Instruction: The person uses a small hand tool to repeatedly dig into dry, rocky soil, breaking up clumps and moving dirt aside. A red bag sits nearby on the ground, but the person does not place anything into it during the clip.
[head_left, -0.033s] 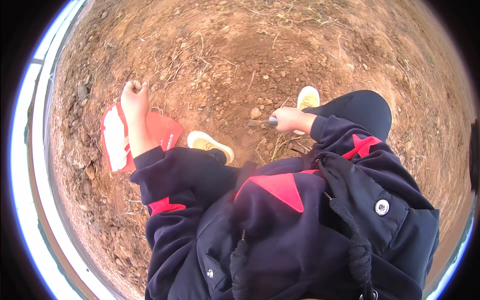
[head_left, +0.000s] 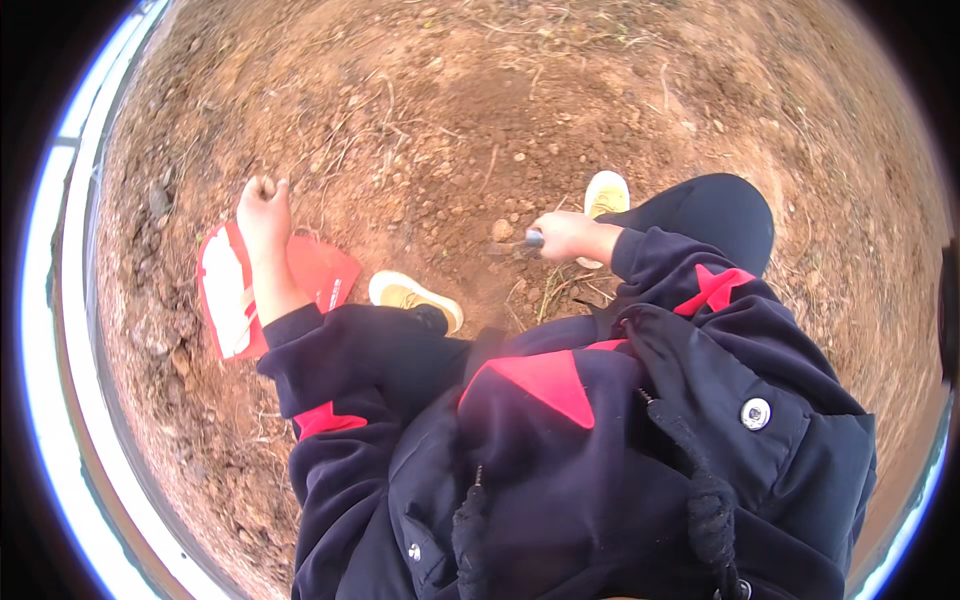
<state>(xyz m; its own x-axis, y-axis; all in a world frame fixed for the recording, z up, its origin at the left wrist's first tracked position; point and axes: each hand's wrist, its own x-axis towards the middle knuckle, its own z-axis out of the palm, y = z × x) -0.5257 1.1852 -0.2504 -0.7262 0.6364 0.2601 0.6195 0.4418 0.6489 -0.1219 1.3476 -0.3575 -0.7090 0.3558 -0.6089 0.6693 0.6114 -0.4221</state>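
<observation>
My left hand (head_left: 264, 215) is raised over a red and white bag (head_left: 328, 268), its fingers curled in against the thumb. Whatever it may hold is too small to make out. The bag lies flat on the soil, partly covered by my forearm. My right hand (head_left: 568, 237) is closed round a small hand tool (head_left: 535, 238) with a rounded grey metal end. The tool's thin front part blurs against the brown dirt, just below a round clod (head_left: 503, 230). Its handle is hidden in my fist.
Loose reddish-brown soil (head_left: 450, 170) with clods and dry stalks spreads all around. My yellow shoes stand on it, the left shoe (head_left: 415, 298) beside the bag and the right shoe (head_left: 606, 195) beyond my right hand. A pale curved edge (head_left: 75, 300) runs along the far left.
The whole view has shifted slightly. My left hand sits a little lower in the picture. The tool's thin front part, plainer before, is now blurred; both hands stay closed.
</observation>
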